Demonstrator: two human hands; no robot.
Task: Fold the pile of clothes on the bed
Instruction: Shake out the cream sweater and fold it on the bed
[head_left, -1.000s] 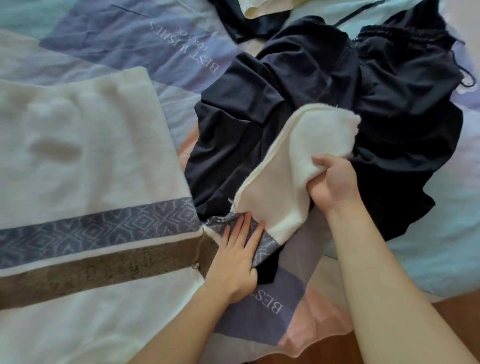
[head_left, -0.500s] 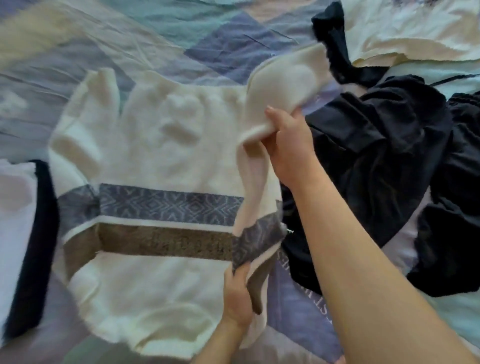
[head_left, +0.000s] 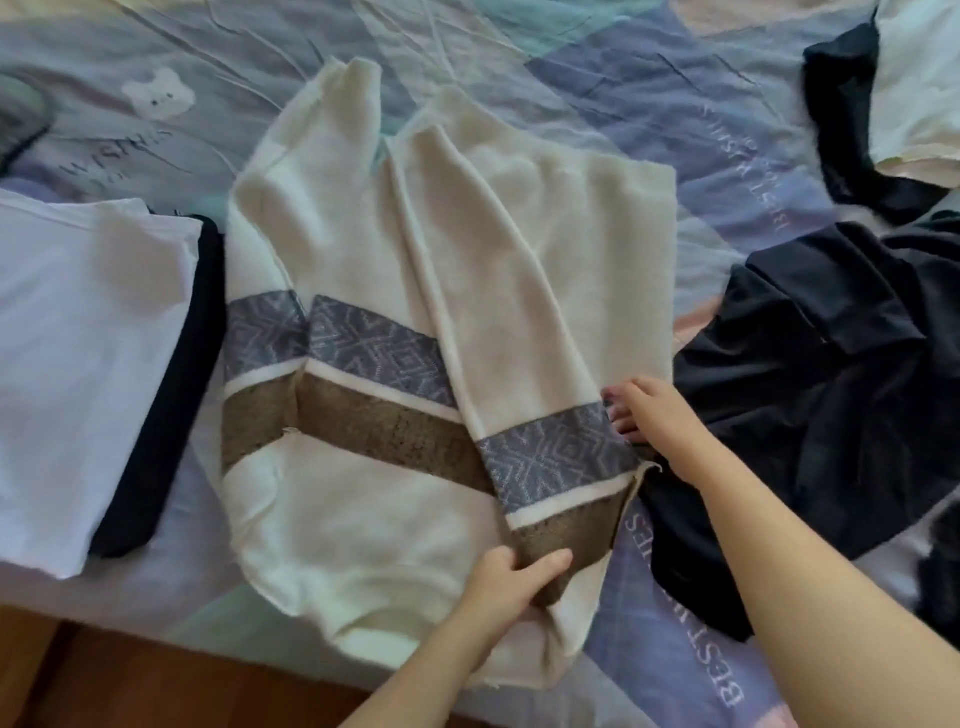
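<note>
On the bed (head_left: 649, 119), a cream sweater (head_left: 363, 519) with blue-grey and brown bands is being shown laid flat, whereas half a second earlier its right sleeve was being held raised above the body. That sleeve (head_left: 498, 291) is now being seen folded across the sweater's front, with its cuff end pointing away from the person. The left hand (head_left: 511, 571) is being kept on the brown band at the sleeve's near fold, thumb and fingers curled and pinching the fabric, much as in the earlier frame. The right hand (head_left: 652, 410), formerly gripping the raised sleeve, is now being rested against the sweater's right edge; its fingertips are being hidden under the fabric, so whether cloth is being gripped cannot be told. A folded white garment (head_left: 78, 338) over a black one (head_left: 161, 415) is being shown just left of the sweater, cut off by the left border. A heap of dark clothes (head_left: 810, 374) is being shown to the right, partly hidden by the right forearm and cut off at the right border.
</note>
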